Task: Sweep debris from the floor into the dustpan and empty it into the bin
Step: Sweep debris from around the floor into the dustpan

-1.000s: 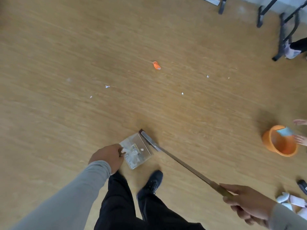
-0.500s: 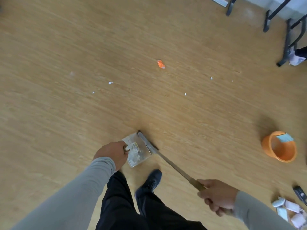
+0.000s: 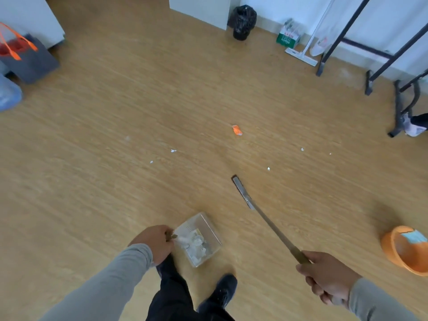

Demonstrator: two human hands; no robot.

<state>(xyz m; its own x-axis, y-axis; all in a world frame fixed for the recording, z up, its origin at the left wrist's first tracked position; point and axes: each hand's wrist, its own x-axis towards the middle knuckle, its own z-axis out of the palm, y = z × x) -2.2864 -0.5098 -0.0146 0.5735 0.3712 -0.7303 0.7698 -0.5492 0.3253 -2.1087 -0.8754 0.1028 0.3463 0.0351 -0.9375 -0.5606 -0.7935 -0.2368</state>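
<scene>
A clear plastic dustpan [image 3: 203,228] lies on the wooden floor just ahead of my feet, with white paper scraps inside. My left hand [image 3: 154,242] grips its short handle. My right hand [image 3: 326,278] grips the long broom handle [image 3: 273,228]; the narrow broom head [image 3: 242,192] points away over the floor, apart from the dustpan. An orange scrap [image 3: 237,130] and several tiny white bits [image 3: 173,150] are scattered further out. An orange bin [image 3: 407,252] holding a blue face mask stands at the right edge.
A black-bagged waste bin [image 3: 243,22] stands by the far wall beside a green-and-white carton [image 3: 288,38] and a flat mop [image 3: 301,56]. Black metal frame legs [image 3: 370,77] fill the far right. A dark bag with orange handles [image 3: 25,56] sits far left.
The broom head has swung away from the dustpan's mouth, forward and to the right. The view has tilted up, showing the far wall. My left hand still holds the dustpan handle.
</scene>
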